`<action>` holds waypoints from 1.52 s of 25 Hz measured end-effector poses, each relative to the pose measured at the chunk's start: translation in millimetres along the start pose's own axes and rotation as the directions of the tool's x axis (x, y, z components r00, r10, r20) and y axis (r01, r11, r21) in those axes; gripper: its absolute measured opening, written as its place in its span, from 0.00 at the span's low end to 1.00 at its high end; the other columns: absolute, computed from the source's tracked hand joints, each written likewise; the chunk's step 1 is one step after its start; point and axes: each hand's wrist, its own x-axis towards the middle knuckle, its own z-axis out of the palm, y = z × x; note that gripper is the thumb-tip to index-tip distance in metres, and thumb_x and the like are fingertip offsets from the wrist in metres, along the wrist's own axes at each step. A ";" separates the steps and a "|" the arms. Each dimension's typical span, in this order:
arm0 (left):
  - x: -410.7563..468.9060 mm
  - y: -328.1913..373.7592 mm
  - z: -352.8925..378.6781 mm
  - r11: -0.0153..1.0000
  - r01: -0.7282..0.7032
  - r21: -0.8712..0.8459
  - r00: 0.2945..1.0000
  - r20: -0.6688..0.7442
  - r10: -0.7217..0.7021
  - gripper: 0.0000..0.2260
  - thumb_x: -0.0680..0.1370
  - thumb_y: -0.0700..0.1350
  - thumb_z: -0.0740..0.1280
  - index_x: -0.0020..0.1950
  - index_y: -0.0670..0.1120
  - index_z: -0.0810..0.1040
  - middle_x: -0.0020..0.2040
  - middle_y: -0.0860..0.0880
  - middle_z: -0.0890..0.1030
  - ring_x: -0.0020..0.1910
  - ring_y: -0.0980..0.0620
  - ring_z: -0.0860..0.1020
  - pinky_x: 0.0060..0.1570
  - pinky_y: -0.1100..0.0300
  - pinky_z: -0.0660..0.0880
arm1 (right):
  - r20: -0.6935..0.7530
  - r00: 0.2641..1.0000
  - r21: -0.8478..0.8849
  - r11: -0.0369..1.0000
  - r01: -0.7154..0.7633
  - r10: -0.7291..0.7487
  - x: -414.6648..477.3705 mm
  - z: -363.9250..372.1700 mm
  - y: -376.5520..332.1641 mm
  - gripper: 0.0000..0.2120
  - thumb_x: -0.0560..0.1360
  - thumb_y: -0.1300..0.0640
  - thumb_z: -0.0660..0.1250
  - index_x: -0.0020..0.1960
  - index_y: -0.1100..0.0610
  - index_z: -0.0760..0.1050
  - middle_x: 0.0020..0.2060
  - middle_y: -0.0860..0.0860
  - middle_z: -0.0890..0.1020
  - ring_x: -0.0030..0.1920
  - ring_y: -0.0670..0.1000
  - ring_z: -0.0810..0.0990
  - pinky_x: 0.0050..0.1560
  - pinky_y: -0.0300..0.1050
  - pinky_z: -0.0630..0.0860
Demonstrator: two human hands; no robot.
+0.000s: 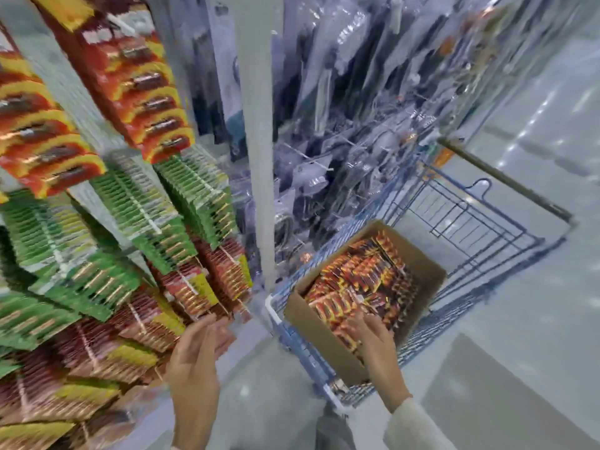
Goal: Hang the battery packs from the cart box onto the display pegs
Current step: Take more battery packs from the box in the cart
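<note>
A cardboard box full of red and yellow battery packs sits in a blue wire cart. My right hand reaches into the near end of the box, its fingers resting on the packs; the blur hides whether it grips one. My left hand hovers with its fingers spread, holding nothing, just below the lowest row of hanging red packs. The display on the left carries rows of red, green and dark red packs on pegs. The whole view is motion-blurred.
A white upright post divides the battery display from a section of clear-bagged dark goods. The cart's handle points away to the right. A pale shiny floor lies right of and below the cart.
</note>
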 end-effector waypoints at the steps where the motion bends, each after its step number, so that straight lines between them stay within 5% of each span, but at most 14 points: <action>1: -5.3 -12.3 21.3 0.999 0.031 0.029 0.999 0.025 -0.031 0.06 0.81 0.43 0.67 0.55 0.49 0.82 0.48 0.50 0.88 0.41 0.51 0.86 0.42 0.63 0.82 | -0.016 0.999 0.015 0.999 -0.040 0.040 9.4 -18.1 11.3 0.34 0.69 0.25 0.66 0.61 0.51 0.80 0.56 0.46 0.85 0.58 0.51 0.83 0.65 0.57 0.76; 6: -31.0 -71.4 125.0 0.966 0.138 0.219 0.977 0.132 -0.170 0.06 0.84 0.39 0.66 0.54 0.48 0.81 0.46 0.52 0.88 0.46 0.46 0.85 0.47 0.55 0.80 | -0.002 0.976 0.090 0.972 -0.216 0.217 49.6 -93.5 53.6 0.13 0.82 0.47 0.66 0.60 0.53 0.79 0.57 0.51 0.84 0.58 0.51 0.82 0.58 0.50 0.78; 10: -35.8 -103.9 193.8 0.917 0.193 0.349 0.941 0.199 -0.274 0.06 0.84 0.39 0.67 0.56 0.48 0.82 0.51 0.47 0.87 0.52 0.44 0.85 0.56 0.49 0.80 | 0.000 0.972 0.061 0.970 -0.234 0.235 67.2 -125.1 66.7 0.14 0.80 0.41 0.66 0.55 0.50 0.81 0.51 0.47 0.86 0.55 0.51 0.84 0.56 0.51 0.78; 15: -26.6 -123.2 272.1 0.841 0.172 0.512 0.908 0.249 -0.337 0.05 0.83 0.44 0.70 0.55 0.53 0.82 0.51 0.53 0.86 0.49 0.52 0.84 0.51 0.60 0.79 | -0.044 0.954 0.114 0.950 -0.292 0.298 85.0 -147.7 63.1 0.07 0.81 0.48 0.67 0.53 0.50 0.79 0.50 0.49 0.84 0.54 0.53 0.82 0.49 0.46 0.73; 18: 1.1 -139.3 322.3 0.776 0.042 0.630 0.885 0.337 -0.322 0.09 0.84 0.47 0.68 0.64 0.49 0.81 0.57 0.53 0.84 0.54 0.55 0.81 0.50 0.68 0.72 | -0.047 0.939 0.155 0.932 -0.329 0.340 91.2 -147.9 60.5 0.10 0.82 0.47 0.66 0.58 0.51 0.78 0.54 0.50 0.84 0.56 0.53 0.82 0.54 0.47 0.74; 25: 99.6 -217.9 445.5 0.519 -0.210 0.828 0.840 0.424 -0.337 0.23 0.84 0.52 0.67 0.76 0.44 0.72 0.71 0.42 0.77 0.72 0.41 0.75 0.71 0.44 0.73 | -0.057 0.914 0.222 0.898 -0.380 0.401 94.7 -140.3 39.2 0.11 0.82 0.46 0.65 0.55 0.50 0.81 0.48 0.41 0.85 0.52 0.42 0.83 0.55 0.42 0.77; 32: 116.9 -268.6 488.2 0.226 -0.426 0.876 0.768 0.483 -0.421 0.35 0.74 0.43 0.79 0.77 0.40 0.67 0.75 0.38 0.70 0.75 0.37 0.68 0.72 0.45 0.71 | -0.091 0.867 0.306 0.842 -0.443 0.489 97.7 -142.5 41.6 0.09 0.81 0.48 0.66 0.51 0.51 0.82 0.44 0.39 0.86 0.50 0.43 0.84 0.49 0.40 0.75; 36: 119.0 -269.4 481.5 0.295 -0.275 0.915 0.817 0.384 -0.430 0.29 0.74 0.40 0.79 0.73 0.40 0.72 0.69 0.39 0.76 0.68 0.38 0.76 0.66 0.47 0.77 | -0.062 0.869 0.294 0.841 -0.454 0.491 103.7 -140.2 38.8 0.09 0.82 0.48 0.65 0.52 0.51 0.81 0.44 0.39 0.85 0.48 0.39 0.83 0.47 0.36 0.74; 38: 126.2 -253.3 465.4 0.356 -0.147 0.923 0.787 0.327 -0.523 0.23 0.74 0.39 0.79 0.68 0.38 0.78 0.63 0.43 0.80 0.64 0.42 0.78 0.59 0.53 0.76 | -0.050 0.877 0.246 0.857 -0.452 0.477 111.6 -136.3 32.7 0.09 0.83 0.48 0.64 0.53 0.51 0.81 0.45 0.40 0.86 0.50 0.41 0.83 0.48 0.36 0.74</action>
